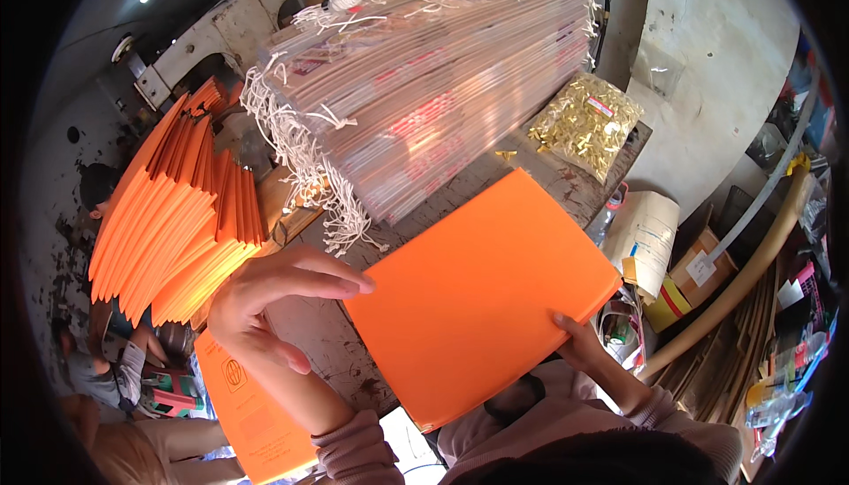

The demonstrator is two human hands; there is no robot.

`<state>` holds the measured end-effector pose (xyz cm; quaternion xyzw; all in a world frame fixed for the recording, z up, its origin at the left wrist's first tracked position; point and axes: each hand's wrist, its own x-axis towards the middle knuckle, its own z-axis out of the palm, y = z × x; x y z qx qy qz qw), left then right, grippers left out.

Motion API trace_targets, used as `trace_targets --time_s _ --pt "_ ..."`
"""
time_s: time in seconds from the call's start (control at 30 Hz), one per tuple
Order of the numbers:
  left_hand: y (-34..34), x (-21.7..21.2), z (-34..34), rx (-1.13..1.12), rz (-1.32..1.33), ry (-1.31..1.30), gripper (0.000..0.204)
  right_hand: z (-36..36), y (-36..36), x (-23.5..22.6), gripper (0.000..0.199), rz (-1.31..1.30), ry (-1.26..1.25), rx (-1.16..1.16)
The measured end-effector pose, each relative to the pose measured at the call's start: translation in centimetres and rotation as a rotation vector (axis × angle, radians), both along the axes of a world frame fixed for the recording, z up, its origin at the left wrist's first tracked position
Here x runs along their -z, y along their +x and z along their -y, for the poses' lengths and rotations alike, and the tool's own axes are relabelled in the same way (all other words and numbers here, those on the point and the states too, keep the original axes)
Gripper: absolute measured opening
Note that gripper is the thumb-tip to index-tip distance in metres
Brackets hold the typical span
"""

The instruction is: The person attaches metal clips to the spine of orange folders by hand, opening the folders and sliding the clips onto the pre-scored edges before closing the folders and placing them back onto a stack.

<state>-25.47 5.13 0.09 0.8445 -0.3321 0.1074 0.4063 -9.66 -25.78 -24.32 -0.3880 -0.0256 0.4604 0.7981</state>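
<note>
Now, head view: you are looking down at your two bare hands over a worn table (309, 335).
Orange sheet: the flat orange sheet (482, 286) lies tilted across the near middle of the table, its long axis running from near left to far right, with one corner pointing far toward the stack of clear bags.
Right hand: your right hand (579, 339) is clamped on the sheet's near right edge, thumb on top, the other fingers hidden beneath.
Left hand: your left hand (274, 295) hangs open just left of the sheet, fingers together and stretched flat, the fingertips reaching to the sheet's left corner; whether they touch it you cannot tell.
Key relation: the sheet lies to the right of your left hand and far-left of your right hand; only the right one grips it, and the left is nearest the free left corner.
Far side: a big stack of clear bags (433, 87) with white cords (305, 171) fills the far middle of the table.
Far right: a clear pouch of small gold pieces (588, 122) sits just right of that stack.
Left: fanned orange folders (172, 220) stand well apart from your hands.
Near left: another orange sheet (252, 419) lies below your left forearm.
Right: cardboard boxes (699, 268) and a tan tube (743, 268) sit off the table.
</note>
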Motion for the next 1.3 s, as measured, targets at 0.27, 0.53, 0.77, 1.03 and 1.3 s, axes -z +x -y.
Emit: trace_targets --time_s 0.27,0.53,0.77,1.03,1.3 --pt "-1.7 -0.6 1.4 -0.115 -0.012 0.003 0.066 1.0 1.0 -3.2 0.05 0.103 0.07 0.281" --pt "-8.5 1.1 3.4 -0.362 0.343 -0.081 0.062 2.6 10.9 -16.8 0.041 0.675 0.131 0.827" --pt "-10.5 3.5 8.0 -0.556 0.451 -0.104 0.052 2.7 9.3 -21.9 0.029 1.39 -0.131 1.215" --pt "-12.2 9.9 10.2 -1.08 0.692 -0.499 0.027 -3.7 -0.5 -16.1 0.026 2.732 0.159 0.339" --pt "-9.4 13.1 9.9 -1.011 0.115 -0.34 0.013 -3.4 -3.1 -7.0 0.032 2.878 0.114 -0.041"
